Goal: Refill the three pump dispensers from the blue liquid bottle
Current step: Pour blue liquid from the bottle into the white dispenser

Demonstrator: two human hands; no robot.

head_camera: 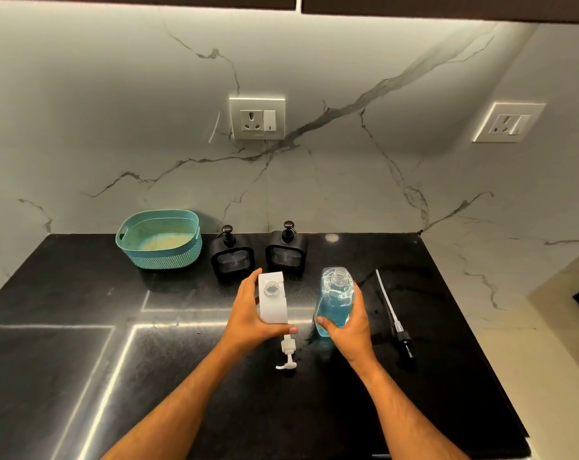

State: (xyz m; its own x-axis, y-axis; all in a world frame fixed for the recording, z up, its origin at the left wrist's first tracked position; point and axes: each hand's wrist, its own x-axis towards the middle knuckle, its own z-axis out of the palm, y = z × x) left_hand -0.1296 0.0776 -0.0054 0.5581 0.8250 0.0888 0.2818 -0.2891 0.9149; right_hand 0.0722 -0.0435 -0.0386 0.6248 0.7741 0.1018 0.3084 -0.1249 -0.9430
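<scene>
Teal basket [159,240] far left, pale contents, unidentifiable. Two black dispensers [232,254] [287,249] upright at wall, pumps on. Left hand [248,318] grips white dispenser [272,300], upright, mouth open upward; white pump [288,351] lies just beside. Right hand [348,327] grips blue liquid bottle [335,297], upright, uncapped, partly full. Black pump [394,318] lies right, tube toward wall.
</scene>
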